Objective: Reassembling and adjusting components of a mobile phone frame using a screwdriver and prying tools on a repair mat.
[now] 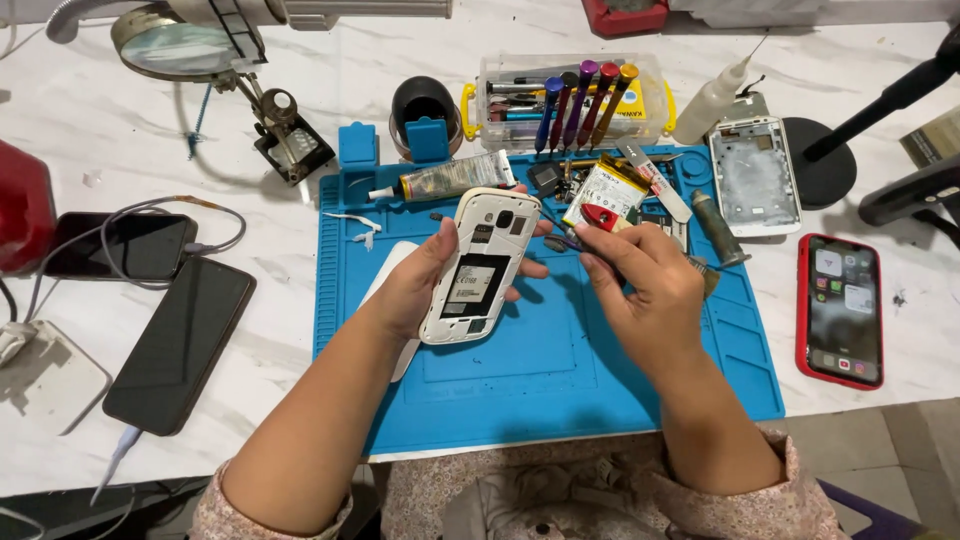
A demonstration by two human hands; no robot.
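Note:
My left hand [420, 285] holds a small white phone [480, 265] with its back cover off, the open back facing up above a blue work mat [560, 390]. My right hand [645, 285] pinches a thin tool with a purple handle [562, 242], its tip close to the phone's right edge. A red pick [600, 216] shows just above my right fingers. A flat battery [604, 190] lies on the mat behind the hands.
A clear box of coloured screwdrivers [570, 100], a glue tube [450, 180] and a white squeeze bottle [712, 100] sit at the back. A white phone frame [755, 180] and red-cased phone [842, 310] lie right; two dark phones [180, 345] left. A magnifier lamp [180, 45] stands top left.

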